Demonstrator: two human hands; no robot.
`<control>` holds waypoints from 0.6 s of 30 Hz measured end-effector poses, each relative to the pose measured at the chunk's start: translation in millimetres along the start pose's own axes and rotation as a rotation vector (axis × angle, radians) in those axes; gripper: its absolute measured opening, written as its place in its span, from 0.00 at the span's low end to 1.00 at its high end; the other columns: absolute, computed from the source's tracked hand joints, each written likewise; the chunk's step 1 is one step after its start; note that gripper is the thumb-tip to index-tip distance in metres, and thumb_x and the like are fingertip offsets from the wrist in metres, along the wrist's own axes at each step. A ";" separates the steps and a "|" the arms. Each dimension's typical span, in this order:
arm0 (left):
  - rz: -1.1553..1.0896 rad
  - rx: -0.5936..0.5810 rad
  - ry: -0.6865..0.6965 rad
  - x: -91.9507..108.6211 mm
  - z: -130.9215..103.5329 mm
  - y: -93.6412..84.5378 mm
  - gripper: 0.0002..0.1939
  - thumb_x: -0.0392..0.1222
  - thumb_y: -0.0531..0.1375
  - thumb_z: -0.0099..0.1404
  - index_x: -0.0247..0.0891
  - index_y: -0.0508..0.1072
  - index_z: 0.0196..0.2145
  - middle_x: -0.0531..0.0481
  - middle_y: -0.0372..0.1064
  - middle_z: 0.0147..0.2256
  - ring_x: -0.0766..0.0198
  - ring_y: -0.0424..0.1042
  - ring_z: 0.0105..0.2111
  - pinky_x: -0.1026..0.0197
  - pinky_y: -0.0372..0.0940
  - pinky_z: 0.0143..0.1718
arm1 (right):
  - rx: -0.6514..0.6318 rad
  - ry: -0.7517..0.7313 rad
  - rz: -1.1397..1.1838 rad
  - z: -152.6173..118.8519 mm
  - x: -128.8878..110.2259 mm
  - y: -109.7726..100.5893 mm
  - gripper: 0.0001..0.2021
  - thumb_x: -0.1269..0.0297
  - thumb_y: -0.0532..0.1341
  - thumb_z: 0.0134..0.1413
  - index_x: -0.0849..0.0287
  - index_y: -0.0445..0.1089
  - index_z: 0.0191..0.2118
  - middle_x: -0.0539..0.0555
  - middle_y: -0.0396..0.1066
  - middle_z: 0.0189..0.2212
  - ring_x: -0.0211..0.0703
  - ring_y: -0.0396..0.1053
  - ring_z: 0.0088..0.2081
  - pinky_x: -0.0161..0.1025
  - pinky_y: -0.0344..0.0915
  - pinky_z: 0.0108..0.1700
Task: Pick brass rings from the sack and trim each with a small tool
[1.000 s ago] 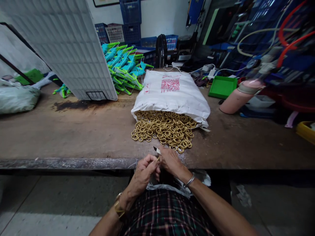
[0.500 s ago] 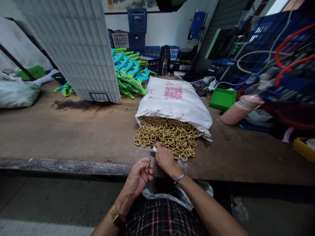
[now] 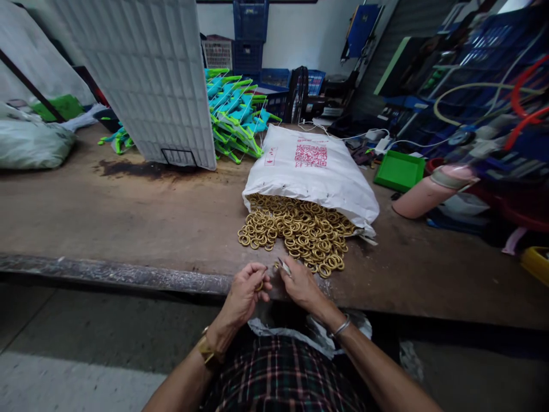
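My left hand is closed at the table's front edge, with a brass-coloured ring in its curled fingers. Just to its right, my right hand grips a small pale tool with a dark pointed tip, perhaps a small knife. Another ring shows close to this tip; whether it is held I cannot tell. Beyond both hands, a heap of brass-coloured rings spills from the mouth of a white woven sack lying on its side.
The brown wooden table carries a tall white ribbed panel and turquoise-green plastic pieces behind it. At right are a green tray and a leaning pink bottle. Blue crates stack at the back.
My right hand has drawn back from the heap's edge toward my left hand, leaving a small gap in the rings. My left hand has risen slightly; the camera view has shifted.
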State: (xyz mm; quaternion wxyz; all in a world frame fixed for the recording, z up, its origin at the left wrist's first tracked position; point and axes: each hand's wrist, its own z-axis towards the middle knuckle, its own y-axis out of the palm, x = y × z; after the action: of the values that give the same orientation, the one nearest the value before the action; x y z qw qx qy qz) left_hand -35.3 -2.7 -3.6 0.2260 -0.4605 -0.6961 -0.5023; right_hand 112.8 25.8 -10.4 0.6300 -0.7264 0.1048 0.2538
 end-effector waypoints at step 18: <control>0.477 -0.091 0.057 1.3 6.2 8.1 0.15 0.53 0.55 0.56 0.36 0.62 0.27 0.58 0.59 0.17 0.75 0.54 0.13 0.71 0.48 0.14 | -0.367 0.270 1.239 -14.3 -6.7 -17.4 0.13 0.54 0.57 0.43 0.57 0.55 0.27 0.37 0.49 0.13 0.25 0.39 0.12 0.26 0.39 0.13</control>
State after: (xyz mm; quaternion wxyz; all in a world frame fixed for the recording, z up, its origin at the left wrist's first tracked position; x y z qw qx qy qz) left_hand -28.0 4.0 -1.0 0.3367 -0.6072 -0.5376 -0.4784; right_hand 118.7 14.0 9.2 0.2149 -0.6528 0.5366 0.4896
